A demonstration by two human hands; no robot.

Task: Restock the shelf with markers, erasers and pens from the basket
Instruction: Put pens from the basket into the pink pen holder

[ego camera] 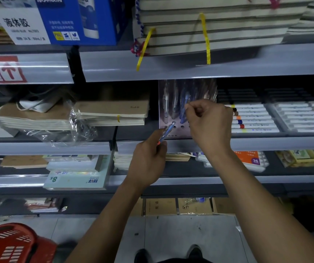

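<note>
Two bare hands are raised to the middle grey metal shelf (266,143). Left hand (148,158): fingers curled round a translucent blue click pen (166,132), tip angled up toward the clear perforated pen stand (171,111). Right hand (209,122): thumb and forefinger pinch a blue pen standing in the stand (185,105). Right of the stand: trays of white markers (254,120). Near left, on the grey floor: red plastic basket (10,243).
</note>
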